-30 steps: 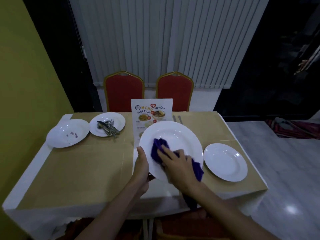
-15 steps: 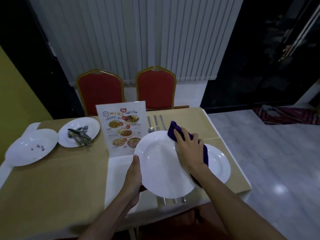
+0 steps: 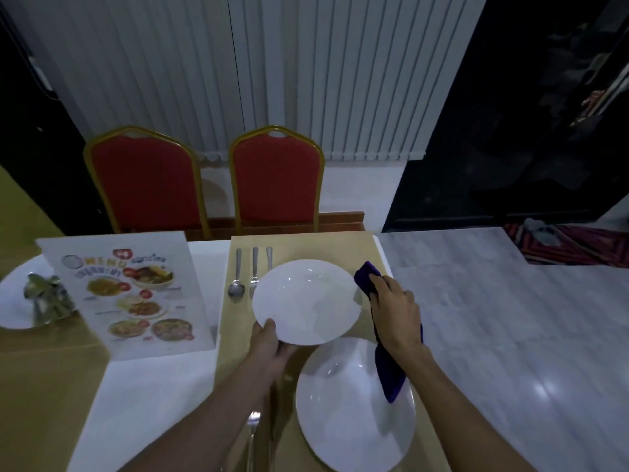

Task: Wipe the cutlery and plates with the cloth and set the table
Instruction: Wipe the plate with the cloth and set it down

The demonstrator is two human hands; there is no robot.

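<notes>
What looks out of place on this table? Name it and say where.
The cutlery heap lies jumbled on a plate at the far left, not laid out like the set pieces beside the held plate. Nothing looks spilled or broken.

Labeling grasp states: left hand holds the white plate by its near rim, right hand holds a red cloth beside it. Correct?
Not quite: the cloth in the right hand is purple, not red, as the head view shows. The rest stands: the left hand holds the white plate by its near rim.
</notes>
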